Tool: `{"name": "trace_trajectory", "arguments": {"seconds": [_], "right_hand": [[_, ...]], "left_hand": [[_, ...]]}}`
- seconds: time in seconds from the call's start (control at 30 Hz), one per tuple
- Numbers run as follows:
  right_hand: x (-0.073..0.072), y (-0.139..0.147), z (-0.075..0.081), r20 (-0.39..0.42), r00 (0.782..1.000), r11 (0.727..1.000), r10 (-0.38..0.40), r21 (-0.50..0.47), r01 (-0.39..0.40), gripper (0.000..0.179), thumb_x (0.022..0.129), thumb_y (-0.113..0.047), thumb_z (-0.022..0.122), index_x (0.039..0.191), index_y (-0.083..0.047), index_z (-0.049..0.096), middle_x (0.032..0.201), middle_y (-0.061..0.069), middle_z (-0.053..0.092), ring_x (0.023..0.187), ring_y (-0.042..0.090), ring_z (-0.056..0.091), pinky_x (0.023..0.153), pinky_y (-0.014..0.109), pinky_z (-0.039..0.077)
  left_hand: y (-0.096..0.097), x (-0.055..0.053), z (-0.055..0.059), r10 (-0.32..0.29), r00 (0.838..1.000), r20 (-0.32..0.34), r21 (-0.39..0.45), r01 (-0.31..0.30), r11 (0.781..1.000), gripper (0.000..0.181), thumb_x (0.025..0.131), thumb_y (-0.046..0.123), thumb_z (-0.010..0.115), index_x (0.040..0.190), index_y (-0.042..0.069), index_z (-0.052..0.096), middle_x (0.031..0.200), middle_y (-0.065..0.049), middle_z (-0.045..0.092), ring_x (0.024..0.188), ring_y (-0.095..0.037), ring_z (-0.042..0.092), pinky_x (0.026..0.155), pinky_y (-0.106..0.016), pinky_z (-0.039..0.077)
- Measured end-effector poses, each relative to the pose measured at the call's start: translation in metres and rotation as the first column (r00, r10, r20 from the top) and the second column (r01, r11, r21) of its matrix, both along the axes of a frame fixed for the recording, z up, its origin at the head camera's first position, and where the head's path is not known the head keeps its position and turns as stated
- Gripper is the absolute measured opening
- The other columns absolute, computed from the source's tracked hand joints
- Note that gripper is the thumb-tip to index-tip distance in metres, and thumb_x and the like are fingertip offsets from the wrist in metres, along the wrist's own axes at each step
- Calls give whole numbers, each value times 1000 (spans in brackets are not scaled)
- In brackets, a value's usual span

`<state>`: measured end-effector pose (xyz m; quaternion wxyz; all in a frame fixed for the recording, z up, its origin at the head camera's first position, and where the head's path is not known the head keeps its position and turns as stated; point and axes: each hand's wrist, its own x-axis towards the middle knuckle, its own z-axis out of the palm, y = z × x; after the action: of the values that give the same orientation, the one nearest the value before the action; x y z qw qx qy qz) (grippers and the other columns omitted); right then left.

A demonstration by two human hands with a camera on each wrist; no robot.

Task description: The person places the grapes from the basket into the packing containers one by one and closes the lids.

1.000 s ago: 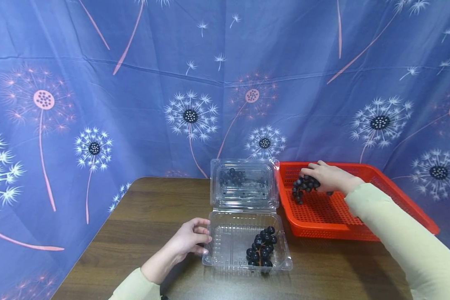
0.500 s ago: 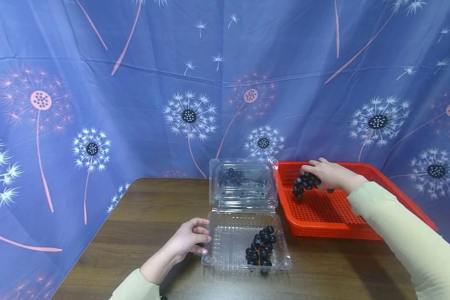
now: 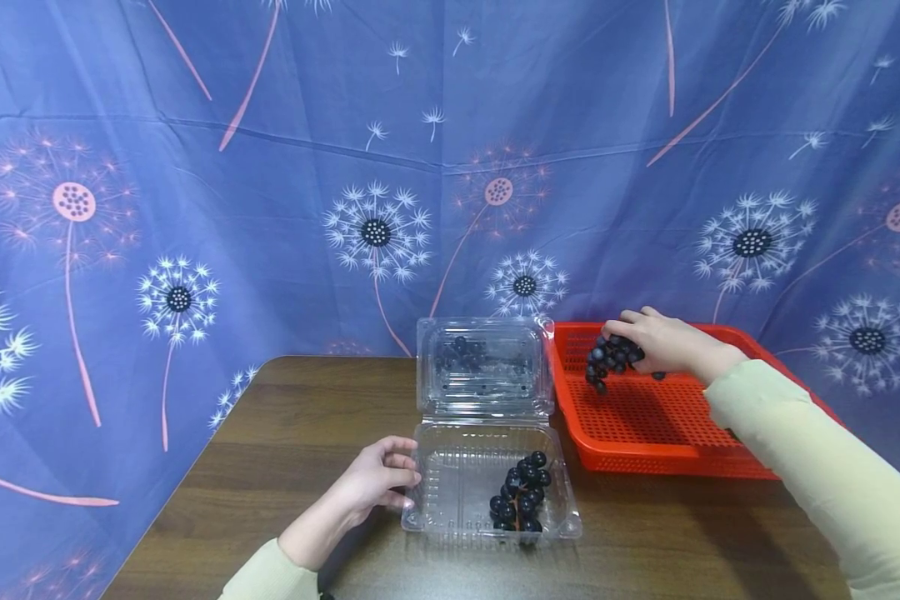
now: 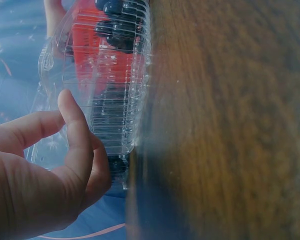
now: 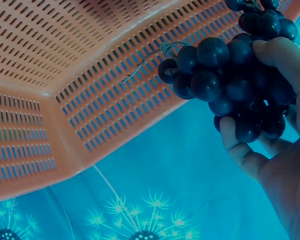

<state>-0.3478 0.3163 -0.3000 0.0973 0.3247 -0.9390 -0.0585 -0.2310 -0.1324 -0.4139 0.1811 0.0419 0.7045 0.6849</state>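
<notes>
A bunch of dark grapes (image 5: 225,80) is gripped by my right hand (image 3: 663,340), fingers and thumb round the fruit. Hand and bunch are over the left part of the red basket (image 3: 592,454), and a bare stem sticks out at one end in the right wrist view. My left hand (image 3: 378,479) rests loosely at the left side of a clear plastic clamshell box (image 3: 450,475), its fingertips at the wall. In the box's right half lies another bunch of black grapes (image 3: 521,496). The box's lid (image 3: 487,367) stands up at the back.
The basket stands on the wooden table (image 3: 307,417) to the right of the box. Dark grapes show through the transparent lid. A blue curtain (image 3: 292,208) with a dandelion print hangs behind the table.
My right hand has lifted slightly and shifted a little right with the grape bunch in its grip. The left hand stays at the box's side. The head view has drifted slightly.
</notes>
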Motion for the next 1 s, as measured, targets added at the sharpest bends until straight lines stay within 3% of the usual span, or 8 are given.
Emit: {"name": "trace_trajectory", "arguments": {"seconds": [0.73,1.0], "right_hand": [[18,-15,26,-68,998,1000,3,7,-3,61,65,-14,84,119,-14,55,105,11,53,89,33,50,59,46,52],[25,-18,36,-87,996,1000,3,-11,-4,57,68,-15,82,118,-16,55,104,9,54,90,32,50,64,49,52]], "left_hand": [[-1,0,-1,-12,1000,-5,10,12,1000,52,83,-4,60,130,-10,38,94,-9,53,82,-18,59,60,-29,56],[-1,0,1,-8,1000,-1,2,8,1000,52,83,-5,60,130,-10,38,91,-8,53,81,-18,59,59,-29,56]]}}
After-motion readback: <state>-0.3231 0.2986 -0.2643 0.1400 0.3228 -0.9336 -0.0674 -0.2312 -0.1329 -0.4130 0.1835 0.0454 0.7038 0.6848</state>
